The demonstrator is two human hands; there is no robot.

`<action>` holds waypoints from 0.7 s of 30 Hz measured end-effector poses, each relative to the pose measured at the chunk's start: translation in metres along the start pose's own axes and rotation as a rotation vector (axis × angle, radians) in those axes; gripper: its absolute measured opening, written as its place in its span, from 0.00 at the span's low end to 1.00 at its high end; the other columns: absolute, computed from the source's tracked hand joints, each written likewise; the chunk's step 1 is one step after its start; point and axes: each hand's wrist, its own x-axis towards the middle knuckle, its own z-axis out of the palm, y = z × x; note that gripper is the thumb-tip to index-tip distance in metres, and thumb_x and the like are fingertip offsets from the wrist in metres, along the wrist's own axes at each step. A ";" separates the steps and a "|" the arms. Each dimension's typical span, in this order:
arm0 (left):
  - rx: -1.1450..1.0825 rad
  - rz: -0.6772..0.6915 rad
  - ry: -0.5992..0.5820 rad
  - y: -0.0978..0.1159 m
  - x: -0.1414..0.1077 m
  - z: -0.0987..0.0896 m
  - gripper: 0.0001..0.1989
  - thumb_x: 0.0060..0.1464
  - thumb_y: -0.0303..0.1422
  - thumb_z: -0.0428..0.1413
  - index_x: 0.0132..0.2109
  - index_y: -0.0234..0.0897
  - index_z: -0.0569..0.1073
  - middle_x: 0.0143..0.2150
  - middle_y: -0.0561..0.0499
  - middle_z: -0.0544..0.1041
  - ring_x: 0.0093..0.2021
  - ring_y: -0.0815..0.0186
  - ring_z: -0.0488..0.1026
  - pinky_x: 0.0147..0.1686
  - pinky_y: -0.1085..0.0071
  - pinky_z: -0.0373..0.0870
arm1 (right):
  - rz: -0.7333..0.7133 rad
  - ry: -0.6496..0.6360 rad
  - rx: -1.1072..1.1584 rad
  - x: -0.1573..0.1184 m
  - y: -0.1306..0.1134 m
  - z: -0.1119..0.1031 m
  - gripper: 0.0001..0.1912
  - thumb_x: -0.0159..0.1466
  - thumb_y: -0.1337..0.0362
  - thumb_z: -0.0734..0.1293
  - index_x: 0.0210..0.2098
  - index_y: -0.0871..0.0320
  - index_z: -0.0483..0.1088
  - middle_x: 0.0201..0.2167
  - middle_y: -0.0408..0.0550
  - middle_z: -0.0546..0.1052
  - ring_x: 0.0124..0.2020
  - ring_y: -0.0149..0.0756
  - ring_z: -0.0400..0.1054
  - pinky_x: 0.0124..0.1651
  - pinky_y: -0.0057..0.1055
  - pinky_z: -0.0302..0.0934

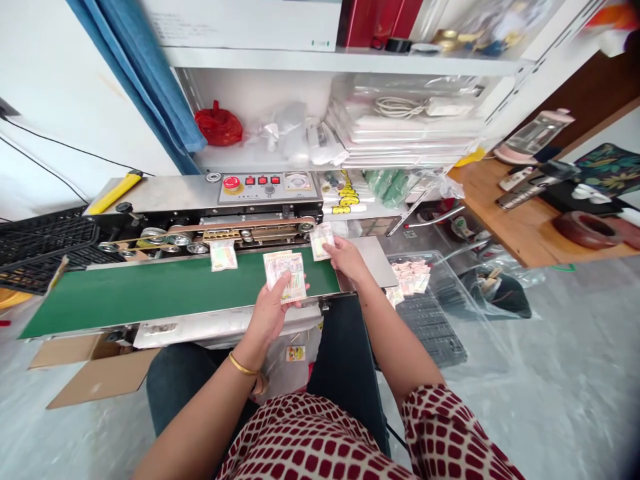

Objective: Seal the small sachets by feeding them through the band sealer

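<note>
My left hand point(274, 303) is closed around a small stack of printed packets point(284, 270), held above the green conveyor belt point(150, 287). With its fingers and thumb, my right hand point(347, 259) pinches a single packet point(321, 241) by its lower right edge. That packet's top edge is close to the right end of the sealing machine's brown band point(240, 230). Another packet point(223, 255) stands farther left along the band, its top edge at the machine's rollers.
The machine's control panel point(267, 189) has a red stop knob. To the right, a clear plastic bin point(480, 333) holds several packets point(413, 277). A wooden table point(495, 200) carries a tumbler and a glass kettle. An opened cardboard box point(100, 380) lies below the belt.
</note>
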 end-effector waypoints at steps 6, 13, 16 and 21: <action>-0.033 0.033 0.004 -0.002 0.004 0.004 0.22 0.46 0.32 0.68 0.50 0.37 0.75 0.48 0.48 0.79 0.37 0.67 0.76 0.28 0.75 0.74 | -0.194 0.204 -0.101 -0.035 -0.015 0.017 0.22 0.66 0.49 0.62 0.50 0.58 0.70 0.45 0.53 0.77 0.38 0.38 0.71 0.44 0.35 0.65; -0.055 0.019 -0.109 -0.006 0.004 0.017 0.22 0.47 0.31 0.68 0.50 0.38 0.75 0.52 0.47 0.79 0.46 0.64 0.77 0.39 0.70 0.76 | -0.149 -0.228 0.201 -0.071 -0.014 0.029 0.17 0.64 0.50 0.66 0.42 0.56 0.75 0.40 0.43 0.79 0.41 0.36 0.71 0.45 0.30 0.65; -0.060 0.007 -0.100 -0.006 0.004 0.015 0.21 0.50 0.33 0.66 0.51 0.37 0.75 0.54 0.45 0.78 0.48 0.60 0.77 0.38 0.67 0.78 | -0.061 -0.085 0.304 -0.064 -0.006 0.019 0.16 0.61 0.50 0.68 0.39 0.57 0.73 0.33 0.41 0.78 0.33 0.33 0.71 0.34 0.27 0.66; 0.027 0.000 -0.036 -0.006 0.005 0.007 0.21 0.49 0.35 0.67 0.50 0.35 0.76 0.49 0.44 0.79 0.46 0.59 0.79 0.30 0.73 0.76 | 0.035 0.088 0.340 -0.030 0.004 0.000 0.16 0.59 0.49 0.68 0.35 0.56 0.68 0.18 0.38 0.71 0.14 0.26 0.58 0.14 0.23 0.47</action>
